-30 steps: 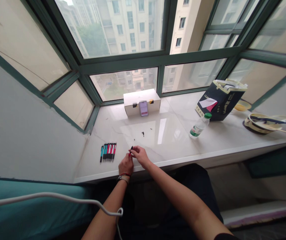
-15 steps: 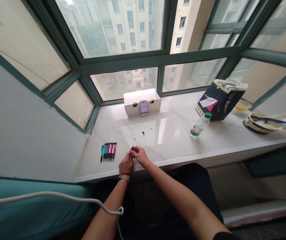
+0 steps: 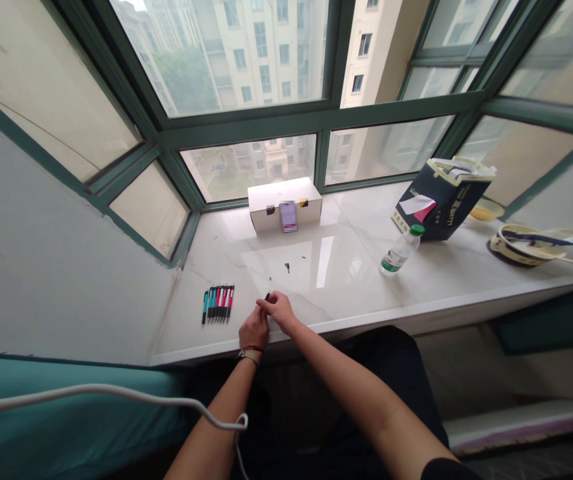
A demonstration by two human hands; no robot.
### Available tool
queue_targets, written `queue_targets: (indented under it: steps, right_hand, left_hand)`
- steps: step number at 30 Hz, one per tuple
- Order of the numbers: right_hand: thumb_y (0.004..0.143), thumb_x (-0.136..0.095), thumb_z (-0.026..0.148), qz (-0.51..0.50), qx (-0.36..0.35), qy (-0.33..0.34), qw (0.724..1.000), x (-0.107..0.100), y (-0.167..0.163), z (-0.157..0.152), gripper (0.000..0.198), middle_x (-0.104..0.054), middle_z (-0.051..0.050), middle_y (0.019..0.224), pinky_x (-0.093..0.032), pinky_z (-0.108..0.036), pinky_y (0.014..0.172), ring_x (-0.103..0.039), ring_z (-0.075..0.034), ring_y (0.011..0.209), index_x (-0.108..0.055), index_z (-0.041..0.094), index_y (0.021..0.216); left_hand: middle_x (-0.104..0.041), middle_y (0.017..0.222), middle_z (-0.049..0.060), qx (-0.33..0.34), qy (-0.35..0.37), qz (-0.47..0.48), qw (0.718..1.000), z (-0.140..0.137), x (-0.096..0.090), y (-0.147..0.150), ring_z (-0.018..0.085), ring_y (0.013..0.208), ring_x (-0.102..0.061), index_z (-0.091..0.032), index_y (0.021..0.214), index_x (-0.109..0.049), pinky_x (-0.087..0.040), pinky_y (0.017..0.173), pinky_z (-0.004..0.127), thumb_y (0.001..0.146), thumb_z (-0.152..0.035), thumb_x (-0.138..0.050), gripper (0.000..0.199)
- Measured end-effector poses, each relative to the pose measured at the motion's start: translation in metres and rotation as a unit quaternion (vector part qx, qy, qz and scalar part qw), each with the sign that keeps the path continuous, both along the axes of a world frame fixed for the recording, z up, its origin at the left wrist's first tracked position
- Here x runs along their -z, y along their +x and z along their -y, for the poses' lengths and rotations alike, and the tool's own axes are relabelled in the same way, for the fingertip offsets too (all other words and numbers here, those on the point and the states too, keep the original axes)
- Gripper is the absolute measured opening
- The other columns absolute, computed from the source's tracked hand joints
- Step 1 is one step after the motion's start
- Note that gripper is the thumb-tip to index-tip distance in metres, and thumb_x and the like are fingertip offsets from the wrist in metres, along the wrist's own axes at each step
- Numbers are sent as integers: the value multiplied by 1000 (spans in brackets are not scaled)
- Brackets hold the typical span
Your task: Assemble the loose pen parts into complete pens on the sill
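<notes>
Near the front edge of the sill, my left hand is closed around a pen, whose dark tip end points up and away from me. Most of its barrel is hidden by my fingers. My right hand pinches the same pen close to that end, touching my left hand. Just beyond lie tiny loose parts: small black pieces, a little piece farther right and a speck-like piece. To the left, several pens in teal, red and white with black grips lie side by side.
A white box with a phone leaning on it stands by the window. Rightward are a green-capped bottle, a dark paper bag and a food bowl. A white cable crosses before my left forearm.
My right hand's fingers have shifted slightly on the pen, its thumb side moving a little left. My left hand stays almost in place. The loose parts and the pen row lie as before.
</notes>
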State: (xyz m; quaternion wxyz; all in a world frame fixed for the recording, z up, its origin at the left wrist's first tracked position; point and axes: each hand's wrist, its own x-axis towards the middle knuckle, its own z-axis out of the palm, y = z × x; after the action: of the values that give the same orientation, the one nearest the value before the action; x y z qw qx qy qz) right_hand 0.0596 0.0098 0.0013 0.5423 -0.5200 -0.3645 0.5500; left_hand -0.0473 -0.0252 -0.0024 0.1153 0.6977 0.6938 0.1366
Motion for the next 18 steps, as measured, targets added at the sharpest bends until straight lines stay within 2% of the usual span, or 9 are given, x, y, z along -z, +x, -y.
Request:
queue_targets:
  steps: [3, 6, 9, 12, 16, 18]
  right_hand:
    - [64, -83, 46, -34, -34, 9, 999, -5, 2, 3, 37, -65, 1, 72, -47, -28, 65, -58, -15, 67, -65, 18, 82]
    - [70, -79, 46, -117, -94, 19, 989, -14, 8, 9, 52, -72, -5, 103, -50, -30, 76, -64, -18, 86, -66, 21, 113]
    - [72, -78, 48, -181, -121, 7, 976, -19, 13, 15, 54, -70, -7, 119, -51, -33, 84, -64, -19, 97, -65, 22, 119]
    - [71, -78, 48, -189, -107, 3, 976, -16, 13, 15, 47, -73, -9, 108, -51, -35, 86, -65, -21, 96, -70, 18, 106]
    - [63, -84, 44, -130, -36, 9, 991, -7, 8, 9, 37, -70, -3, 79, -51, -31, 74, -63, -17, 76, -68, 17, 83]
    - [60, -87, 42, -111, -13, 15, 994, -6, 9, 8, 38, -65, 0, 73, -50, -29, 71, -60, -15, 72, -68, 17, 83]
  left_hand:
    - [-73, 97, 7, 0, 3, -2, 1000, -1, 1, 0, 18, 77, -64, -25, 127, -58, -31, 61, 28, 103, -40, -29, 40]
    - [-72, 96, 7, -5, 7, -3, 1000, -1, 1, 0, 18, 75, -63, -24, 124, -58, -30, 61, 28, 104, -40, -29, 39]
    - [-72, 91, 6, -1, 4, -5, 1000, 0, 1, 0, 17, 73, -63, -23, 115, -60, -28, 59, 28, 104, -41, -28, 39]
    - [-72, 89, 6, 1, 3, -17, 1000, 0, 1, 0, 17, 71, -63, -23, 113, -59, -26, 58, 28, 104, -40, -29, 36]
    - [-71, 87, 6, -3, 7, -32, 999, 0, 2, 1, 17, 70, -62, -22, 107, -59, -24, 58, 28, 104, -41, -28, 36]
    - [-71, 86, 6, 2, 11, -30, 999, 1, 3, 1, 17, 71, -62, -22, 106, -59, -23, 58, 28, 104, -41, -27, 37]
